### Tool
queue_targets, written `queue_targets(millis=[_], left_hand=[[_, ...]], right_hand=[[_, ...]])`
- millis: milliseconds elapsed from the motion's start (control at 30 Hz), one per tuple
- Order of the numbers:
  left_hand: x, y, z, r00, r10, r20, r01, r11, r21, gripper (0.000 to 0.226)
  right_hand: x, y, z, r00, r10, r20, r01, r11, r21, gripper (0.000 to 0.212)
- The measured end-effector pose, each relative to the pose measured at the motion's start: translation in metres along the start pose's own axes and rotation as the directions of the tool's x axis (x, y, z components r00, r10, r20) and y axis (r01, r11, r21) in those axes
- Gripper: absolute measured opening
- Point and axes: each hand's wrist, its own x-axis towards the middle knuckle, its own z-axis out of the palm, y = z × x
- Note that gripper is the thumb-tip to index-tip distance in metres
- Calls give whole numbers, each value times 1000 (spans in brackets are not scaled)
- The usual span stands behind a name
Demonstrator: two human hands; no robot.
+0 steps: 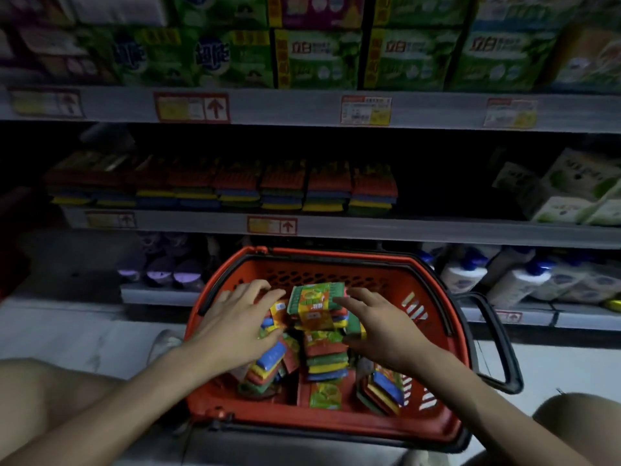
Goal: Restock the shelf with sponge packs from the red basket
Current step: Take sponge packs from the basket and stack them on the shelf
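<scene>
Sponge packs (322,361) lie in a loose heap in the red basket (450,334), which sits on the floor in front of the shelf (369,227). A row of the same packs (235,186) already stands along that shelf, filling its left and middle, with a dark gap to their right before the white boxes (571,193). I would judge the job partly done: a good number of packs are waiting in the basket, and there is room to take them.

Both hands are down in the basket. The left hand (235,324) lies with fingers spread over the packs on the left of the heap. The right hand (379,331) reaches in with fingers nearly straight. Between them sits the top pack (316,297), its green and orange label facing up, with fingertips touching or just beside its two ends. Neither hand has closed round it.
</scene>
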Motion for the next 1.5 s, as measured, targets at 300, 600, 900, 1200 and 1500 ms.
queue_targets(millis=[300, 600, 900, 1200, 1500], left_hand=[[-29, -21, 44, 992, -80, 94, 77, 996, 37, 77], [-24, -26, 65, 969, -79, 233, 40, 985, 166, 90], [-10, -23, 67, 957, -88, 278, 25, 974, 224, 88], [7, 3, 75, 971, 48, 234, -88, 982, 165, 58], [34, 47, 90, 957, 200, 209, -232, 962, 144, 54]], right_hand=[[53, -7, 48, 995, 23, 93, -5, 981, -196, 86], [69, -6, 67, 994, 23, 105, 8, 958, -287, 86], [58, 7, 54, 999, 49, 9, -45, 958, -284, 81], [35, 21, 43, 934, 350, 77, -339, 933, -124, 42], [6, 20, 57, 873, 299, 386, -170, 927, -333, 44]])
